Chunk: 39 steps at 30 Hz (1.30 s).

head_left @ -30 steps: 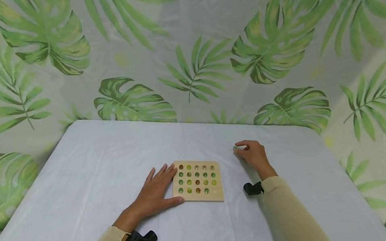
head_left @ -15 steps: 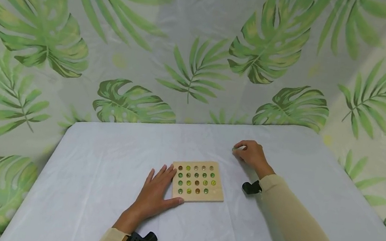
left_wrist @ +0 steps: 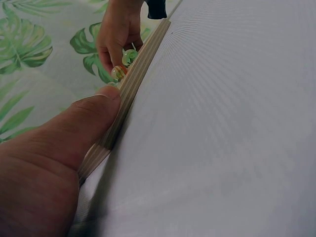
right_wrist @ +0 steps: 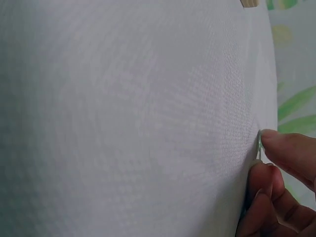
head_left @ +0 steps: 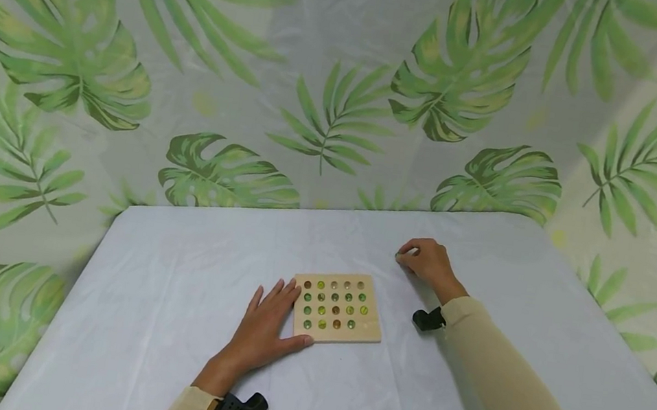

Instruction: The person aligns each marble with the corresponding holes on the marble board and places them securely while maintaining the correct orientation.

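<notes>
A pale wooden board (head_left: 373,329) lies flat on the table, with glass marbles (head_left: 336,310) set in rows across it. My left hand (head_left: 260,328) is spread along the board's left side, its fingertips at that edge and its thumb at the near edge. The left wrist view shows the thumb (left_wrist: 98,106) against the board's side, close to an orange-streaked marble (left_wrist: 119,73) and a green one. Beyond the board's far right corner, my right hand (head_left: 429,263) pinches a small clear greenish marble (right_wrist: 259,142) between thumb and fingertips, low over the cloth; the fingers cover most of it.
A white cloth (head_left: 187,283) with light creases covers the table. Behind the table's far edge hangs a leaf-patterned curtain (head_left: 328,205). Black camera mounts stick out from the left wrist (head_left: 246,407) and the right wrist (head_left: 429,319).
The marble in my right hand has sunk slightly toward the cloth and shows less between the fingertips. My left hand and the board stay in place.
</notes>
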Available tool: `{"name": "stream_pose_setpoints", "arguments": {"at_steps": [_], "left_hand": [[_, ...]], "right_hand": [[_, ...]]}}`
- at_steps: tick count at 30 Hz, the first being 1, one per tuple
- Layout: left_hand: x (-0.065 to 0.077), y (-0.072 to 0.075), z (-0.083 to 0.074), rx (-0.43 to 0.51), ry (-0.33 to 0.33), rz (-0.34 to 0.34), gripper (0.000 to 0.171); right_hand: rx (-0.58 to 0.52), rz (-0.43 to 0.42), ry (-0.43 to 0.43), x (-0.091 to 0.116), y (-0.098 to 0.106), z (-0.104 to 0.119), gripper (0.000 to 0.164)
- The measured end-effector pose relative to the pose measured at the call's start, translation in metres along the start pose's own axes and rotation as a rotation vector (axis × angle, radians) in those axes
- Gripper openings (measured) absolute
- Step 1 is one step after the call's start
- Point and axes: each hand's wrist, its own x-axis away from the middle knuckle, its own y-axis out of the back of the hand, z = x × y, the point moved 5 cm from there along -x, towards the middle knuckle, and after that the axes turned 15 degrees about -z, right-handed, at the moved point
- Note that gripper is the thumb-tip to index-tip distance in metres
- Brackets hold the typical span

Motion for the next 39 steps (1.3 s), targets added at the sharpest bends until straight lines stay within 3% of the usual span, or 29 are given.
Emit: {"name": "stream_pose_setpoints", "arguments": {"at_steps": [21,39], "left_hand": [[0.001,0.000,0.000,0.008,-0.001,-0.002,0.094],[0.001,0.001,0.001,0.006,-0.003,0.003,0.094]], "right_hand": [[0.012,-0.076,0.112,0.017,0.008,0.017,0.015],[-0.067,-0.046,0.284,0.058,0.017,0.057,0.010]]}}
